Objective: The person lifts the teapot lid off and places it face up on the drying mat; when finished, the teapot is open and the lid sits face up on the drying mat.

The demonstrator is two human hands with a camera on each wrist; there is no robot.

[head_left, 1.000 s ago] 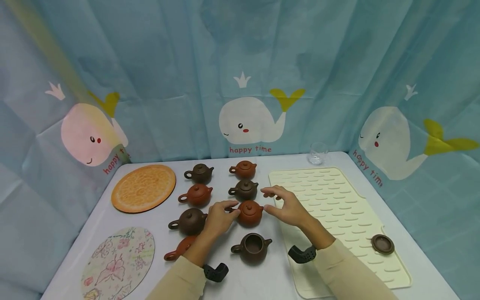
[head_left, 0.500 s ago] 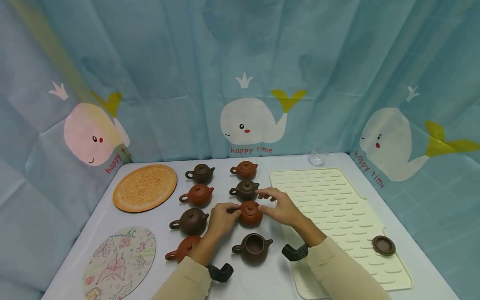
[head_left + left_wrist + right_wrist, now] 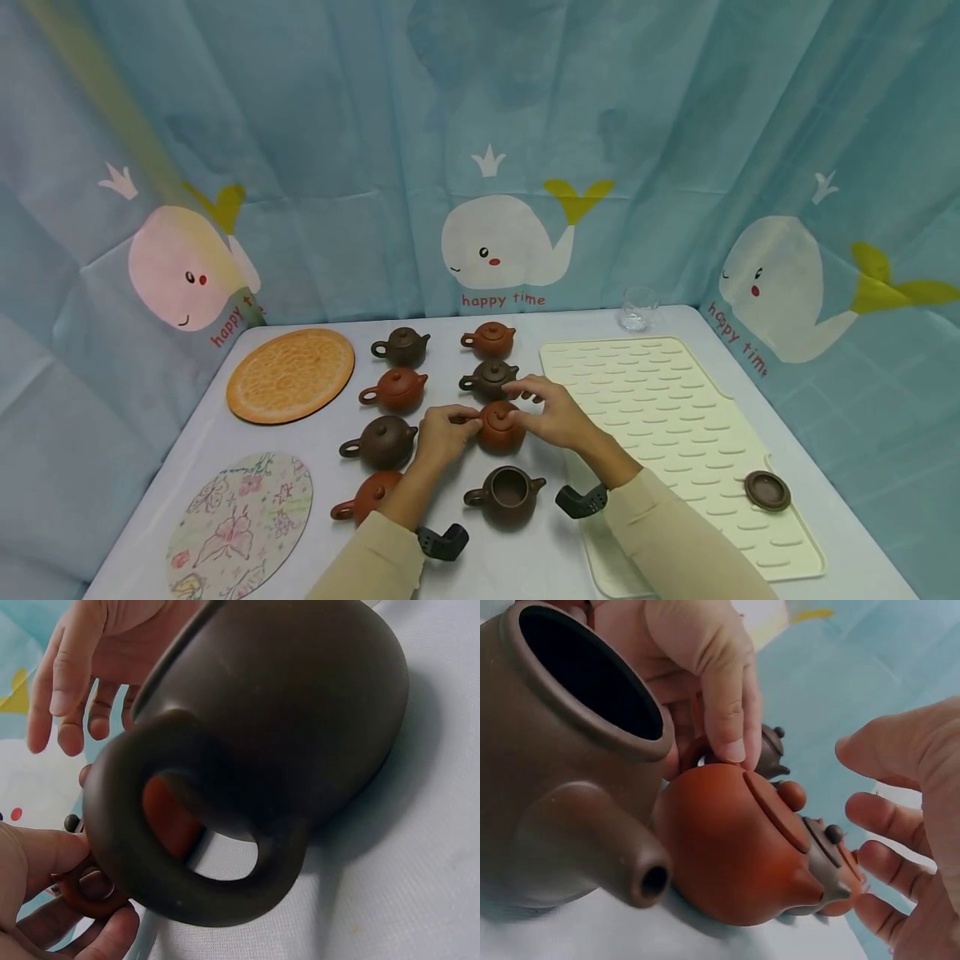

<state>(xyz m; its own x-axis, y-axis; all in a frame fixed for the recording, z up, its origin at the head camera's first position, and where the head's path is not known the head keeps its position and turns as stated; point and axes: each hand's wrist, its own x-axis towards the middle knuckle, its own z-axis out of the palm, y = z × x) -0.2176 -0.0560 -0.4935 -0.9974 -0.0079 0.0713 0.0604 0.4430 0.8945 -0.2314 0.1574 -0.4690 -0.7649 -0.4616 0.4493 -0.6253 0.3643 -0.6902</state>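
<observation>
A red-brown clay teapot (image 3: 501,433) with its lid on stands mid-table. My left hand (image 3: 446,435) pinches its handle (image 3: 94,904) between thumb and fingers. To its right hovers my right hand (image 3: 555,414), fingers spread and loosely bent. In the right wrist view a gap shows between that hand and the lid's round knob (image 3: 792,796). Just in front stands a lidless dark brown teapot (image 3: 508,498), its dark opening facing up. A dark round lid (image 3: 767,491) lies on the cream mat (image 3: 660,408) at the right.
Behind the red pot are a dark teapot (image 3: 491,380) and an orange-brown one (image 3: 492,339). Another column of teapots, including a dark one (image 3: 386,443), runs along the left. Two round mats, one orange (image 3: 291,375), lie farther left. A clear glass (image 3: 637,310) stands at the back right.
My right hand has moved left, closer to the red teapot's lid. My left hand keeps its pinch on the handle. The pots stand where they were.
</observation>
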